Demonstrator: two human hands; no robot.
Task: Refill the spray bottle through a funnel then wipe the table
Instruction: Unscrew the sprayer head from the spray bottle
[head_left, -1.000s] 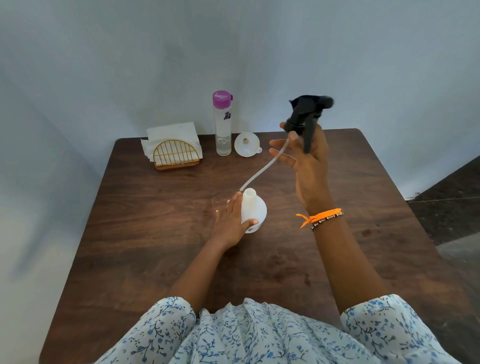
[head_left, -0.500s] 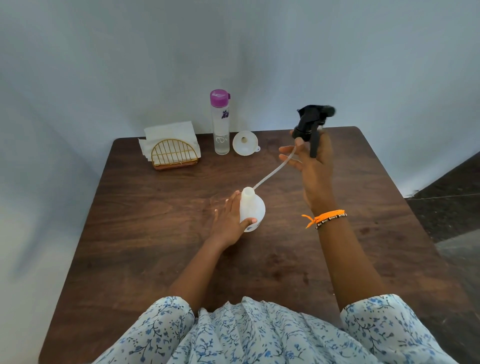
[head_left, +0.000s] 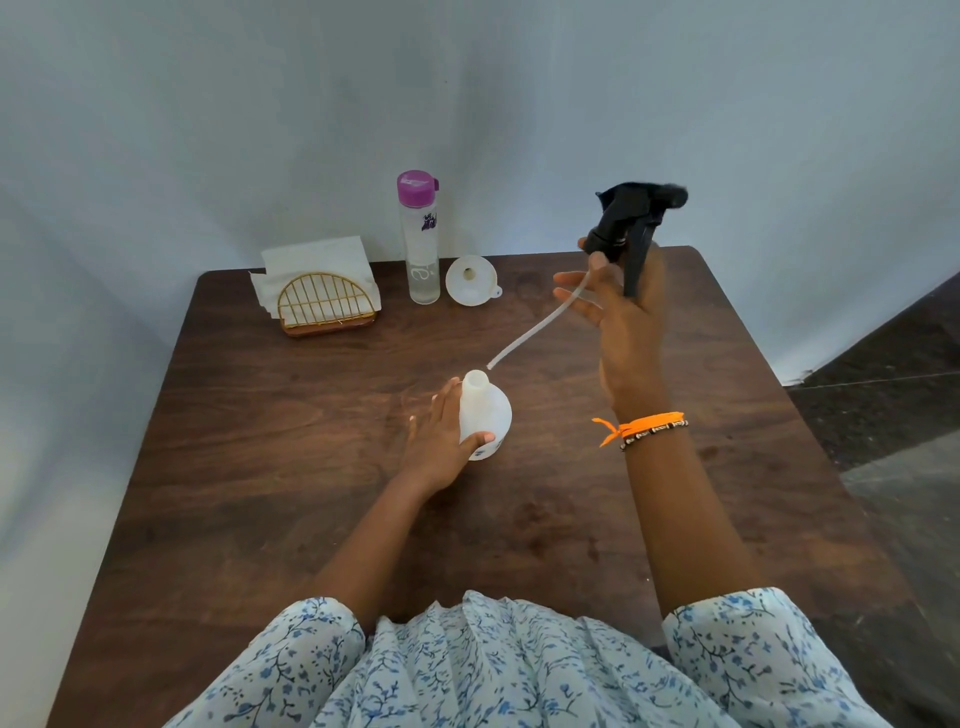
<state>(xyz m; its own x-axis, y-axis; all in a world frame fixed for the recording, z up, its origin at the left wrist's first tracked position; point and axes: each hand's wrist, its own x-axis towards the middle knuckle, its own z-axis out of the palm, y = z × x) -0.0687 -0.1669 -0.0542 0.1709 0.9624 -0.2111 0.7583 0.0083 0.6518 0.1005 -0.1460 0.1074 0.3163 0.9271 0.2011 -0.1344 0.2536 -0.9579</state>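
Spray bottle (head_left: 484, 415) uncapped; right hand (head_left: 621, 325) lifts sprayer (head_left: 631, 223).

Gold wire napkin holder (head_left: 326, 306) with white napkins (head_left: 317, 260), back-left of table (head_left: 260, 493).

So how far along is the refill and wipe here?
Early. Done: the sprayer top is off, its tube clear of the bottle. In hand: the right hand holds that top aloft while the left hand steadies the bottle. Left: the funnel and water bottle stand untouched, napkins unused.
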